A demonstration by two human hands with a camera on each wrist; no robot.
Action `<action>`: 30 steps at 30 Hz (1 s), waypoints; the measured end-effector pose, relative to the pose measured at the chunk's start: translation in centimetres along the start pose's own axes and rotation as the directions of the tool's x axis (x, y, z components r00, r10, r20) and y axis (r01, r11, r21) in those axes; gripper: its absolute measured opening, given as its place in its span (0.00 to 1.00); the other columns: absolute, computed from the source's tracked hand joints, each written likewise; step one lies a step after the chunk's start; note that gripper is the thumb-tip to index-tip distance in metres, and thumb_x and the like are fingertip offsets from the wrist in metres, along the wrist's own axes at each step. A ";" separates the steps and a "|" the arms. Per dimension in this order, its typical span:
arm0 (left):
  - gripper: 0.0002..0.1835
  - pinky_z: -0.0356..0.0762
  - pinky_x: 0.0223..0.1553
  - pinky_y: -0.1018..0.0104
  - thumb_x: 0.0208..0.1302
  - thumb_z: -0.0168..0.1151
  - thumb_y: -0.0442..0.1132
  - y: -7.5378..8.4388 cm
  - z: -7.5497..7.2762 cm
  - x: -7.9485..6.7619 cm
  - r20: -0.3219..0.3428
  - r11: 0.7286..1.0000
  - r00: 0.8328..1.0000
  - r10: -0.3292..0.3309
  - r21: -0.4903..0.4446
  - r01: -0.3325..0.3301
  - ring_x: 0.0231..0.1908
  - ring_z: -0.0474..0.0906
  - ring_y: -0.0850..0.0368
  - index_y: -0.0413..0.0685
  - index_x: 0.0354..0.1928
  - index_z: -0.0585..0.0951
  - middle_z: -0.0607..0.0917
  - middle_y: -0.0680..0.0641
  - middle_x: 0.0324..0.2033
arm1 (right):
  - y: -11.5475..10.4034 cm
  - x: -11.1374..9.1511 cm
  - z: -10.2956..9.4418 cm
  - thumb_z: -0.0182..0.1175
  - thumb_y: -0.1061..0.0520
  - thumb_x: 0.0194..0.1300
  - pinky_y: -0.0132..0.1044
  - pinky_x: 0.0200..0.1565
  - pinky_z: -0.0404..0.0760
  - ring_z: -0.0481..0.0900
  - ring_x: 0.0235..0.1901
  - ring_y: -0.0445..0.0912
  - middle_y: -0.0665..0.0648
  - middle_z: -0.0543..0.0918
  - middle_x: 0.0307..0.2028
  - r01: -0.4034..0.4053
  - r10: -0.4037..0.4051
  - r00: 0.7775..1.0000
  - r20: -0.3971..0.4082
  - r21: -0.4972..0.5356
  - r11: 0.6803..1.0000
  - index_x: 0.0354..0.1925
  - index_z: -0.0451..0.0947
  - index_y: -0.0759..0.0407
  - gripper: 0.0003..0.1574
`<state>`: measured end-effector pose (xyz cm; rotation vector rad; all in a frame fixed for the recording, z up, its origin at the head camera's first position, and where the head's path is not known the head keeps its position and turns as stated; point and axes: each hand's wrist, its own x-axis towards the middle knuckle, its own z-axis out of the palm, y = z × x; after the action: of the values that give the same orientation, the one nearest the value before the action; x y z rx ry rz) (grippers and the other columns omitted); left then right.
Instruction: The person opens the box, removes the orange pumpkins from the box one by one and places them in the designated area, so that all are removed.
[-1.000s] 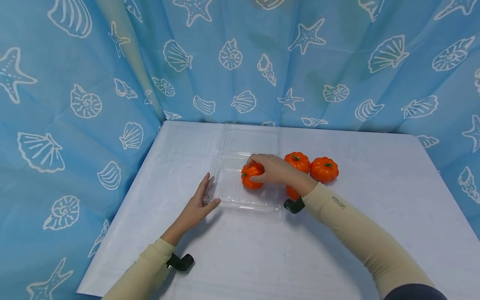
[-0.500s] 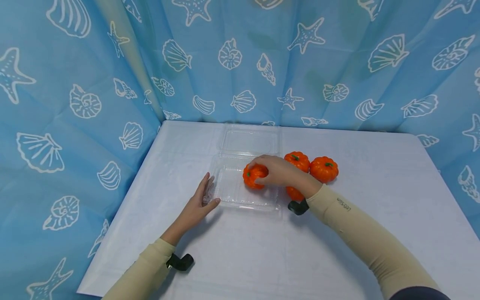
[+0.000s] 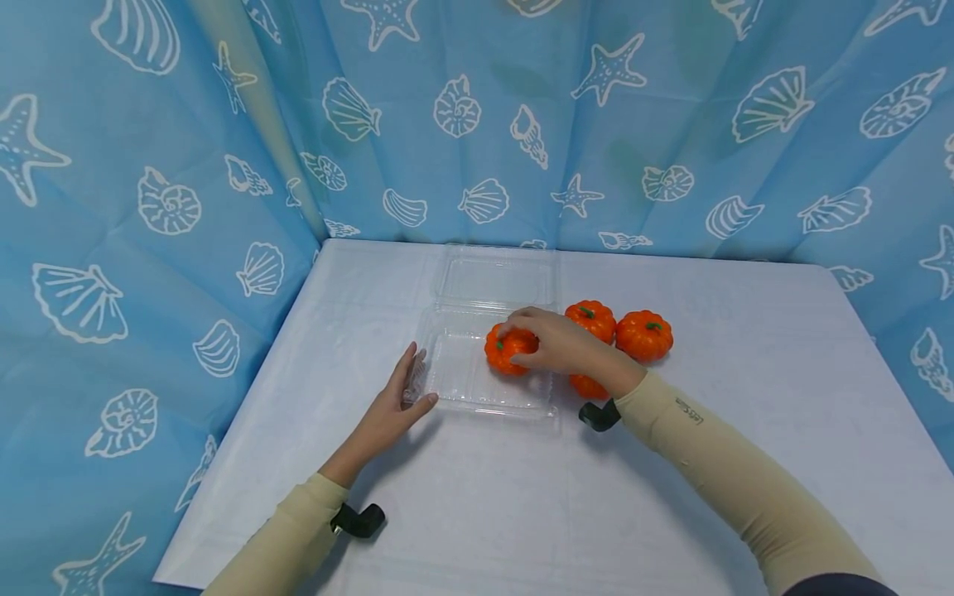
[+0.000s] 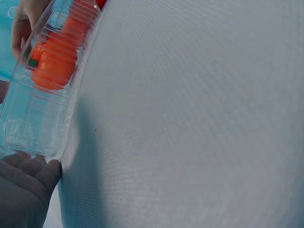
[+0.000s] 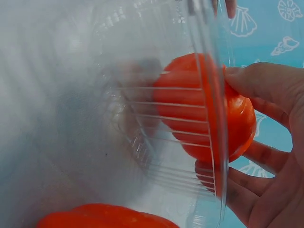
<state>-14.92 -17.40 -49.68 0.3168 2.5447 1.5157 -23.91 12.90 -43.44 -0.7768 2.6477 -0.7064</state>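
A clear plastic clamshell box (image 3: 456,372) lies on the table with its lid (image 3: 495,280) folded back. Inside its right half is a small orange pumpkin (image 3: 499,358) with a green stem, seen through the ribbed wall in the right wrist view. My right hand (image 3: 557,341) grips this pumpkin, thumb on the near side and fingers on the far side. At the box's left end my left hand (image 3: 389,415) touches the wall, fingers straight and thumb spread. The left wrist view shows its fingertips (image 4: 53,171) against the box's end.
Right of the box, one pumpkin (image 3: 589,316) stands beside another pumpkin (image 3: 645,338). A third loose pumpkin (image 3: 587,386) is partly hidden under the right wrist. White cloth covers the table (image 3: 477,513); a blue shell-print curtain (image 3: 447,149) hangs behind and at left.
My right hand and the gripped pumpkin have shifted slightly right within the box, and the pumpkin's stem has turned more upward. The left hand has stayed in place.
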 end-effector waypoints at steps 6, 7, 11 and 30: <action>0.50 0.65 0.69 0.41 0.71 0.64 0.43 0.0 0.1 0.1 0.001 1.000 1.000 -0.005 0.006 0.005 0.78 0.50 0.44 0.54 0.83 0.42 0.54 0.46 0.80 | 0.4 -0.1 0.2 0.69 0.47 0.67 0.54 0.64 0.74 0.70 0.66 0.56 0.56 0.73 0.67 0.003 -0.003 1.000 -0.007 0.003 1.000 0.62 0.79 0.45 0.26; 0.50 0.65 0.69 0.41 0.71 0.64 0.43 0.0 0.1 0.1 0.001 1.000 1.000 -0.006 0.009 0.006 0.78 0.50 0.44 0.54 0.83 0.42 0.54 0.46 0.80 | 0.4 -0.1 0.2 0.69 0.47 0.67 0.54 0.64 0.75 0.70 0.66 0.56 0.56 0.73 0.67 0.008 -0.008 1.000 -0.009 0.003 1.000 0.62 0.79 0.45 0.26; 0.50 0.67 0.68 0.41 0.71 0.64 0.43 0.0 0.0 0.1 0.000 1.000 1.000 -0.004 0.005 0.004 0.77 0.51 0.44 0.54 0.83 0.42 0.54 0.46 0.80 | 0.5 -0.1 0.3 0.69 0.48 0.66 0.54 0.64 0.75 0.71 0.65 0.56 0.57 0.73 0.66 0.022 -0.022 1.000 -0.017 0.004 1.000 0.63 0.79 0.45 0.27; 0.50 0.61 0.71 0.40 0.71 0.64 0.44 0.1 0.0 0.0 0.008 0.999 1.000 -0.026 0.022 0.026 0.78 0.49 0.44 0.55 0.83 0.42 0.52 0.45 0.80 | 0.7 -0.5 0.4 0.69 0.49 0.65 0.51 0.61 0.78 0.71 0.64 0.53 0.54 0.72 0.65 0.045 -0.040 0.997 -0.061 0.089 0.995 0.60 0.80 0.44 0.25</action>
<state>-14.91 -17.41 -49.59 0.2915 2.5506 1.4748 -23.67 13.54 -44.13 -0.8013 2.6376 -0.8670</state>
